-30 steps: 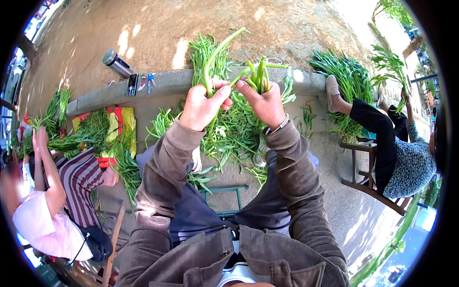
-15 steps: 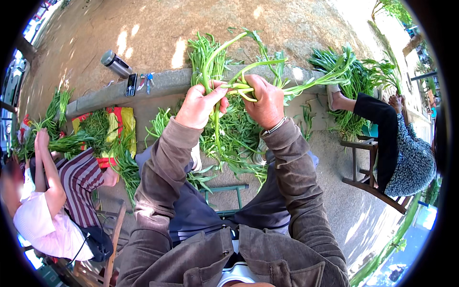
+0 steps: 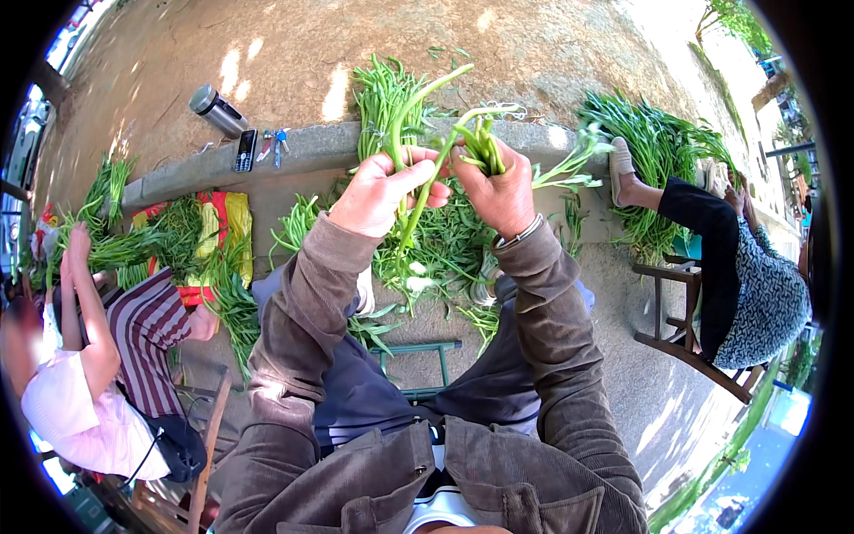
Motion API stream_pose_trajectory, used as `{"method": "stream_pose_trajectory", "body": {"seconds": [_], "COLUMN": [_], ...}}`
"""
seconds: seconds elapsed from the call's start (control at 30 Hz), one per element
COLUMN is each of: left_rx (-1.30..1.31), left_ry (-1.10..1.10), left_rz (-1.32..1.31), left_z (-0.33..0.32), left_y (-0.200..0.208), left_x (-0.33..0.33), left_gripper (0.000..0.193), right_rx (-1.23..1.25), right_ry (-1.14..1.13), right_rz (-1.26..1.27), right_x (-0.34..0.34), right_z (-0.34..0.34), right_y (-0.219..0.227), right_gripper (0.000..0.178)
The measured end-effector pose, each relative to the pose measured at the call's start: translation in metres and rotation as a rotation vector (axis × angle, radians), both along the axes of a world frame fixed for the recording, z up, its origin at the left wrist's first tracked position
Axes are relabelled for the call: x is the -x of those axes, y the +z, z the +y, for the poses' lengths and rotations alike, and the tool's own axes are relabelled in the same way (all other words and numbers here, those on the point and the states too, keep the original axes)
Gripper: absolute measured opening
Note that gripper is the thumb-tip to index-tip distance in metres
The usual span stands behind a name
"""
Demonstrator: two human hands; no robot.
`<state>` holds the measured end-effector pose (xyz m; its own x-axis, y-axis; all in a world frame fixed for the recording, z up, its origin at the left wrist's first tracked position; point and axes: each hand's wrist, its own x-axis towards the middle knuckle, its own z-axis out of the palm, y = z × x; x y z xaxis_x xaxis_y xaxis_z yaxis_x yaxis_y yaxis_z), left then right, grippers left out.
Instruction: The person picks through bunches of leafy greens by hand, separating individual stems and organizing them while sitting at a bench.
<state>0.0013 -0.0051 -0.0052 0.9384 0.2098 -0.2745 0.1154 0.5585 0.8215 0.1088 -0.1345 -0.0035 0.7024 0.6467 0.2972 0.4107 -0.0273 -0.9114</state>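
My left hand [image 3: 378, 194] is closed, thumb against fingers, on a long pale-green water spinach stem [image 3: 411, 109] that sticks up past the fingertips and hangs below them. Just to its right, my right hand [image 3: 500, 189] grips a small bundle of water spinach stems [image 3: 483, 147], with a leafy end [image 3: 574, 165] trailing out to the right. A thin stem crosses the gap between the two hands. Below them, a loose heap of leafy greens [image 3: 440, 236] lies on the ground between my feet. Beyond my left hand, a pile of trimmed stems [image 3: 378, 102] rests across the kerb.
Along the stone kerb [image 3: 311, 149] are a steel flask [image 3: 216, 109], a mobile phone [image 3: 245, 151] and keys [image 3: 281, 142]. One person [image 3: 89, 374] sits at left near greens on a red-yellow sack [image 3: 233, 222]. Another [image 3: 756, 294] sits at right by a large greens pile [image 3: 640, 142].
The leafy stem in my right hand has swung down, and the bundle there now stands more upright. My left hand has shifted slightly right, its long stem still held.
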Motion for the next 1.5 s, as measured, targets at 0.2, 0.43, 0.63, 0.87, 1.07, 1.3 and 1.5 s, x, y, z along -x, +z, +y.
{"method": "stream_pose_trajectory", "body": {"seconds": [0.2,0.43,0.63,0.87,1.07,1.3,1.5], "left_rx": [-0.185,-0.235,-0.211,-0.176,-0.217,-0.242,-0.282], "left_ry": [-0.046,-0.018,0.015,0.114,-0.014,-0.125,-0.085], "left_rz": [-0.011,-0.056,-0.095,-0.043,-0.026,-0.015,-0.025], "left_z": [0.0,-0.001,0.0,0.01,-0.002,-0.009,-0.002], "left_y": [0.002,0.001,-0.002,0.005,0.0,0.0,-0.007], "left_x": [0.0,0.0,0.0,0.003,0.002,-0.001,-0.001], "left_gripper": [0.023,0.022,0.021,0.022,0.022,0.023,0.024], "right_rx": [0.006,0.016,-0.01,0.199,-0.135,-0.367,-0.45], "right_ry": [-0.044,-0.001,0.065,0.217,-0.11,0.038,0.123], "right_rz": [0.088,0.503,0.698,0.586,0.786,1.08,1.09], "right_x": [-0.001,-0.005,-0.008,-0.018,-0.029,-0.04,-0.052], "right_z": [0.0,0.0,-0.003,-0.02,-0.013,-0.012,-0.02], "right_y": [-0.002,0.002,0.007,0.017,0.007,-0.006,-0.007], "right_gripper": [0.009,0.011,0.016,0.02,0.029,0.014,0.021]}}
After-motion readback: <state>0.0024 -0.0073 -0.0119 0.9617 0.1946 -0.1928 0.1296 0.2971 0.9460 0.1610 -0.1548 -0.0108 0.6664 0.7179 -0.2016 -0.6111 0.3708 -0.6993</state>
